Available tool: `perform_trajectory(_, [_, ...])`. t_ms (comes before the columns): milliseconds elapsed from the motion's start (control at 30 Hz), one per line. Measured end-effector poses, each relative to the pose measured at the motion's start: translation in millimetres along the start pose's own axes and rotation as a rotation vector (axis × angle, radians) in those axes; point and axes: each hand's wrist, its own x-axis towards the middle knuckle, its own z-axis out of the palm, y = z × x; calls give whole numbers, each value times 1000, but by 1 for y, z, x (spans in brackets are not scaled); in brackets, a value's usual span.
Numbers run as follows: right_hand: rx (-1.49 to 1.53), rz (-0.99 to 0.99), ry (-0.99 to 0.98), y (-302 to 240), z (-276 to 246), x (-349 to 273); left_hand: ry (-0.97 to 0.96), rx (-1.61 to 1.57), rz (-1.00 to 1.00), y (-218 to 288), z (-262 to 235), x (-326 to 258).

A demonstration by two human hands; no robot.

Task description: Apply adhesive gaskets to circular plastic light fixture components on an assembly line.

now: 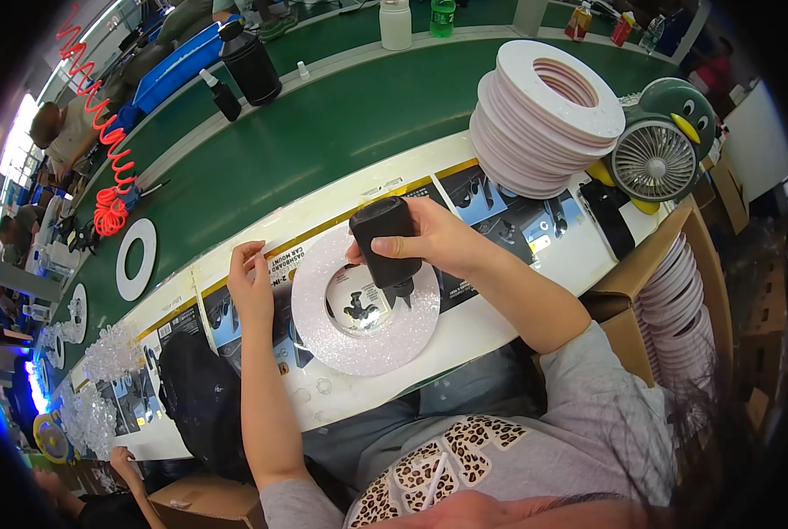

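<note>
My right hand (pixel 433 238) grips a black squeeze bottle (pixel 383 236), tilted with its nozzle down over the right side of a flat, glittery white ring (pixel 385 351). Whether the nozzle touches the ring I cannot tell. The ring lies on a white work surface (pixel 464 339) with printed sheets on it, and one printed picture shows through its hole. Just left of the ring, my left hand (pixel 251 286) is raised with loosely bent fingers and nothing visible in them.
A tall stack of white rings (pixel 544 132) stands right of centre, beside a penguin-shaped fan (pixel 663 154). An open cardboard box (pixel 619 295) holds more rings. Clear plastic pieces (pixel 89 419) are heaped left. Beyond are a green belt (pixel 323 145), a black jug (pixel 251 66) and a red coiled hose (pixel 110 137).
</note>
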Motion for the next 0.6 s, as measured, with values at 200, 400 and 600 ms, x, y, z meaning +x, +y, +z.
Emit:
perform_trajectory(200, [7, -4, 4, 1, -1, 1, 6, 10, -2, -1, -1, -1])
perform_trajectory(400, [145, -47, -10, 2, -7, 2, 2, -2, -9, 0, 0, 0])
perform_trajectory(600, [337, -34, 41, -3, -9, 3, -27, 26, 2, -6, -3, 1])
